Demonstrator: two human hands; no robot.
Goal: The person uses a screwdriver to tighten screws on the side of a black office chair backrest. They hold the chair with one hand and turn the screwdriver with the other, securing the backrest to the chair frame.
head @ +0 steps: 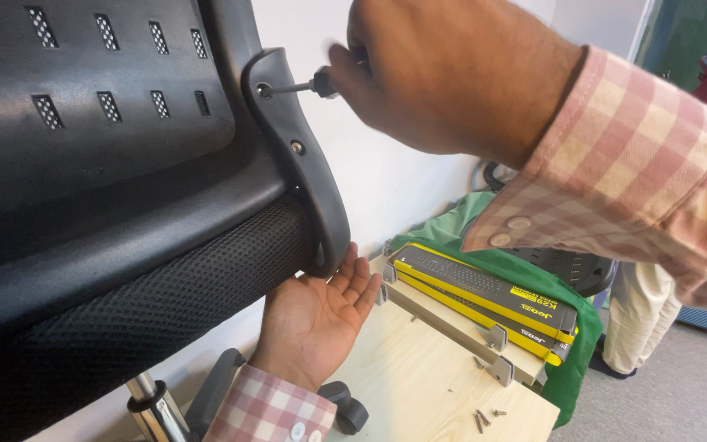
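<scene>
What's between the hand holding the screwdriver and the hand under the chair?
In the head view, the chair's black side bracket runs down from the right hand and screwdriver to the left hand.

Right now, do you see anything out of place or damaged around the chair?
Nothing looks damaged. Two small things: a few loose screws lie scattered near the edge of the wooden board, where they could roll off, and the second hole in the black bracket seems to hold no driver yet.
</scene>
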